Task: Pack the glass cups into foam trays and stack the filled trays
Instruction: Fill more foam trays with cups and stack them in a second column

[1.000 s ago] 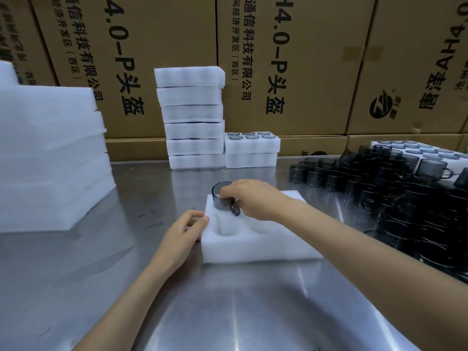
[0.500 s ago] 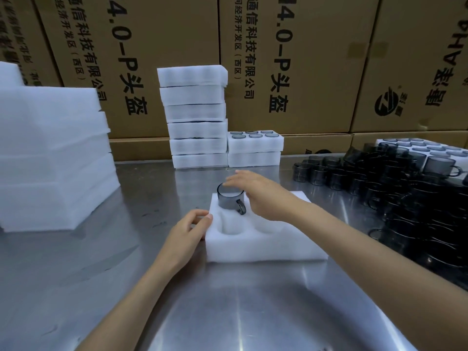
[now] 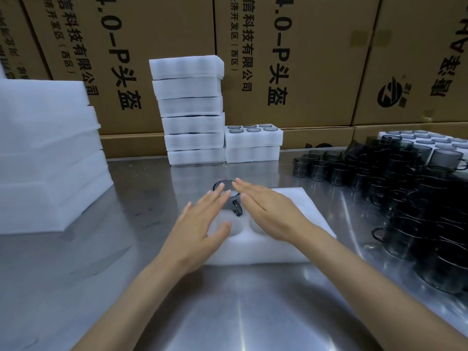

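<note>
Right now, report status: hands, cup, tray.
Both hands open, left hand and right hand flat over cup. One cup seated in foam tray. Nothing blocking.

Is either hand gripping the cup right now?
No, both the left hand and right hand are flat and open over the cup.

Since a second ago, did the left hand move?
Yes. The left hand left the near-left edge of the foam tray and reached forward over it, fingers straight, toward the glass cup in the far-left pocket.
</note>
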Motion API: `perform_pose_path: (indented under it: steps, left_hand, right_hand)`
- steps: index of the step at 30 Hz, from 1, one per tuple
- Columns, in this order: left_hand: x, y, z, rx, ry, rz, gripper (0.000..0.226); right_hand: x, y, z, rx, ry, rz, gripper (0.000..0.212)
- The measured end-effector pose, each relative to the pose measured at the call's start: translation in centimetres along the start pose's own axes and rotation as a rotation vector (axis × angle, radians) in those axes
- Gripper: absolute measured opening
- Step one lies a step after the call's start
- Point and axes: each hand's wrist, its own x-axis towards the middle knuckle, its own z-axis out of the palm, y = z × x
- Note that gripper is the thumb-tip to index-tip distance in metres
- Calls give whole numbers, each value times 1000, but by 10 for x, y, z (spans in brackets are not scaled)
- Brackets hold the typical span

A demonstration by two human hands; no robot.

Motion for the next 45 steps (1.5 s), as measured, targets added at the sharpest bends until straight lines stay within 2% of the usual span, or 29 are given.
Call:
perform_pose_path:
  steps: [10, 16, 22, 33, 38, 45]
  left_hand:
    - [2, 3, -2, 11, 43, 46, 62]
    - [2, -2, -4, 93, 57, 137, 76]
    - [4, -10, -9, 102, 22, 97, 83]
    - [8, -16, -6, 23, 105, 11, 68]
    - [5, -21, -3, 24, 49, -57, 74]
    - [4, -19, -2, 4, 20, -42, 74]
  right_hand:
    - [0, -1, -3, -59, -52, 31, 45]
    - [-3, -2, 4, -108, -22, -1, 49]
    - [-1, 0, 6, -96, -55, -35, 52]
    - [5, -1, 3, -88, -82, -13, 47]
    - [12, -7, 5, -116, -133, 26, 45]
    - [8, -9, 3, -273, -227, 32, 44]
